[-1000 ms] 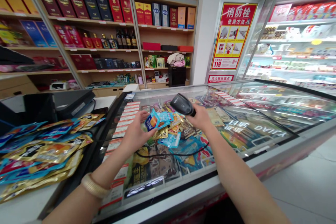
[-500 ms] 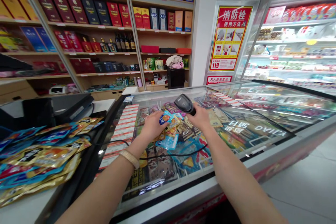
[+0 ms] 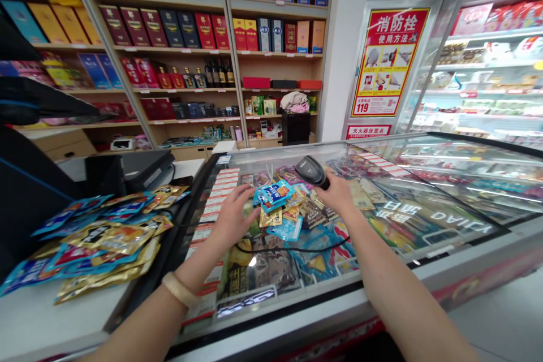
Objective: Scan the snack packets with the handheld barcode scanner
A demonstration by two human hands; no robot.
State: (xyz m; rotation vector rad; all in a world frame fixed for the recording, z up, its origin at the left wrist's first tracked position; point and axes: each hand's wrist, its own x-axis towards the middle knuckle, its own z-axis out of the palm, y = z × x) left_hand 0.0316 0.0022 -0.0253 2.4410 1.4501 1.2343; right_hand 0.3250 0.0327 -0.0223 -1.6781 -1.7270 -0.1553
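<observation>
Over the glass of the freezer point(image 3: 322, 315), the left hand point(image 3: 231, 219) is empty, its fingers spread and thumb apart. Just to the right of its fingertips lies a blue packet point(image 3: 274, 194), on top of a loose heap; whether a fingertip touches it, I cannot tell. The packet lies flat, its long axis seeming to run from near left to far right, and the left hand is the nearer of the two.

Beyond the packet on the other side, the right hand point(image 3: 338, 193) is closed around the handle of one black scanner point(image 3: 311, 171), whose head points left, towards the heap. Below the blue packet are one small gold packet point(image 3: 270, 218) and one light-blue packet point(image 3: 287, 230); more overlap beside them, too jumbled to count. One black cord point(image 3: 292, 250) curves nearer the person.

Further left, on the white counter point(image 3: 72, 319), sits one pile of packets point(image 3: 110, 237), blue and gold, clearly more than six, overlapping too much for an exact count.
</observation>
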